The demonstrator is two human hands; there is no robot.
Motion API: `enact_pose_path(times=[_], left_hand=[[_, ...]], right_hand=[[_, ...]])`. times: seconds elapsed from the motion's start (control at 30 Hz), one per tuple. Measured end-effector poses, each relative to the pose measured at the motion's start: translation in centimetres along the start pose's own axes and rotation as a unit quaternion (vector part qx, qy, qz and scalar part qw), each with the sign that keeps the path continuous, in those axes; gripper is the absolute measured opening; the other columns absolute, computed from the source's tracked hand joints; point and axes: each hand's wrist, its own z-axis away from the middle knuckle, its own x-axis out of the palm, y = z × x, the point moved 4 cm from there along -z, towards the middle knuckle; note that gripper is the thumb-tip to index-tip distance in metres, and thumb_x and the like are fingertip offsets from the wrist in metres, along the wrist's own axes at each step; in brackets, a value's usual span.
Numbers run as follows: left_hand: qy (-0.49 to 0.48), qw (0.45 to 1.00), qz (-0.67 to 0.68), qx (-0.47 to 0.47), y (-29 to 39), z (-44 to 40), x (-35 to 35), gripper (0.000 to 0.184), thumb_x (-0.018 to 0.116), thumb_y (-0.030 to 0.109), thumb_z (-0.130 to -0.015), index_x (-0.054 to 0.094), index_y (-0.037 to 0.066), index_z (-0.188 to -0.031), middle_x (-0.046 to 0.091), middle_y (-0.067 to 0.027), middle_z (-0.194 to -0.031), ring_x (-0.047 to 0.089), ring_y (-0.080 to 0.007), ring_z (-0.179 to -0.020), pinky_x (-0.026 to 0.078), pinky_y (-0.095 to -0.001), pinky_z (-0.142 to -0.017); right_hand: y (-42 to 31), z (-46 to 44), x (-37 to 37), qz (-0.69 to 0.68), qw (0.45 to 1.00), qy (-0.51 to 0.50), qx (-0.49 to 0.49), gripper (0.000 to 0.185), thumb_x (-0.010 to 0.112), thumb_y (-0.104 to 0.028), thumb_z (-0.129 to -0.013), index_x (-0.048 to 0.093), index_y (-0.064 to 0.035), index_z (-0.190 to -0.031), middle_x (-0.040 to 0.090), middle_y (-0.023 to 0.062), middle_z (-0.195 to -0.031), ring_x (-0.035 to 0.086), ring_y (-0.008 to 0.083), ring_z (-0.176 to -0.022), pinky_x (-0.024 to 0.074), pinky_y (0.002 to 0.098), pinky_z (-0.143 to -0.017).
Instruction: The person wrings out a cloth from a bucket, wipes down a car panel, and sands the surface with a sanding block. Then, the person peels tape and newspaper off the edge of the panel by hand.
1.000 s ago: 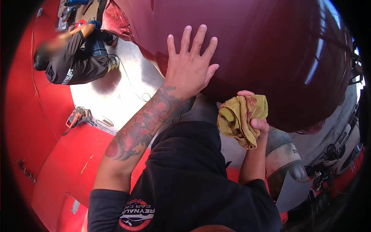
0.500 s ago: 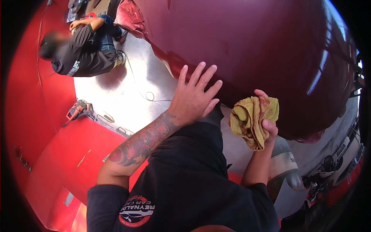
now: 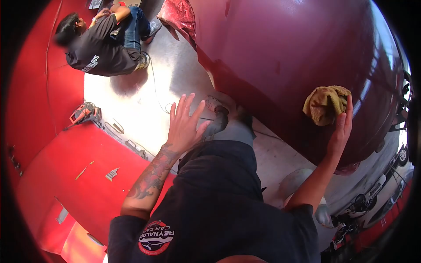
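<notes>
My right hand [image 3: 341, 131] is closed on a crumpled yellow cloth [image 3: 325, 105] with dark stains. The cloth lies against or just over the glossy maroon car panel [image 3: 272, 48], near its right side; whether it touches cannot be told. To the left, my left hand [image 3: 186, 125] hangs in the air above the floor, fingers spread and holding nothing, apart from the panel. Crinkled red film [image 3: 177, 17] covers the upper left edge of the maroon surface.
A co-worker [image 3: 109, 44] in a dark shirt sits low at the upper left. An orange and black tool [image 3: 84, 114] stands by the red wall [image 3: 26, 87]. A thin cable crosses the floor [image 3: 140, 96]. A grey rounded object is near my right elbow.
My left hand has left the maroon panel and moved down and left. My right hand has carried the cloth up and right, over the panel. The view has shifted, too.
</notes>
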Motion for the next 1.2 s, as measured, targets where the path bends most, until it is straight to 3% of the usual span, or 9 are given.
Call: enact_pose_path(times=[0.03, 0.1, 0.17, 0.5, 1.2], left_hand=[[0.002, 1.000, 0.002, -0.003, 0.3, -0.8, -0.2, 0.060, 0.066, 0.034, -0.090, 0.045, 0.014, -0.142, 0.032, -0.0191, -0.149, 0.027, -0.0400, -0.141, 0.023, -0.0577, -0.111], [0.043, 0.999, 0.002, 0.017, 1.4, -3.5, -1.3, 0.066, 0.065, 0.036, -0.089, 0.040, 0.017, -0.146, 0.027, -0.0190, -0.152, 0.025, -0.0414, -0.141, 0.023, -0.0603, -0.110], [0.065, 0.997, -0.003, 0.034, 2.5, -6.4, -2.1, 0.066, 0.065, 0.038, -0.090, 0.039, 0.018, -0.147, 0.025, -0.0184, -0.153, 0.025, -0.0417, -0.141, 0.023, -0.0619, -0.109], [0.166, 0.978, -0.097, 0.080, 3.8, -16.7, -3.6, 0.060, 0.055, 0.048, -0.093, 0.041, 0.024, -0.146, 0.023, -0.0145, -0.155, 0.025, -0.0403, -0.141, 0.023, -0.0640, -0.109], [0.124, 0.985, -0.087, 0.080, 3.7, -13.6, -2.6, 0.061, 0.058, 0.044, -0.092, 0.041, 0.023, -0.147, 0.026, -0.0140, -0.153, 0.026, -0.0404, -0.139, 0.025, -0.0662, -0.106]], right_hand=[[1.5, -0.3, 1.9, 0.075, 0.997, 0.008, 0.013, 0.083, 0.054, -0.058, -0.093, 0.030, -0.0040, -0.151, 0.028, 0.0191, -0.156, 0.028, 0.0337, -0.144, 0.0221, 0.0442, -0.116], [3.4, -0.2, 5.5, 0.415, 0.902, 0.097, -0.064, 0.083, 0.056, -0.063, -0.089, 0.034, -0.0108, -0.151, 0.029, 0.0225, -0.154, 0.026, 0.0416, -0.143, 0.0205, 0.0578, -0.113], [3.3, -0.2, 6.8, 0.442, 0.877, 0.161, -0.095, 0.085, 0.058, -0.065, -0.086, 0.037, -0.0112, -0.148, 0.033, 0.0211, -0.152, 0.028, 0.0417, -0.141, 0.0235, 0.0619, -0.110], [3.3, -0.4, 6.7, 0.437, 0.874, 0.178, -0.113, 0.082, 0.063, -0.062, -0.083, 0.042, -0.0115, -0.145, 0.037, 0.0182, -0.149, 0.033, 0.0398, -0.139, 0.0275, 0.0605, -0.108], [2.9, -0.6, 6.9, 0.445, 0.868, 0.188, -0.117, 0.082, 0.063, -0.062, -0.083, 0.045, -0.0097, -0.143, 0.040, 0.0191, -0.146, 0.036, 0.0391, -0.137, 0.0273, 0.0577, -0.108]])
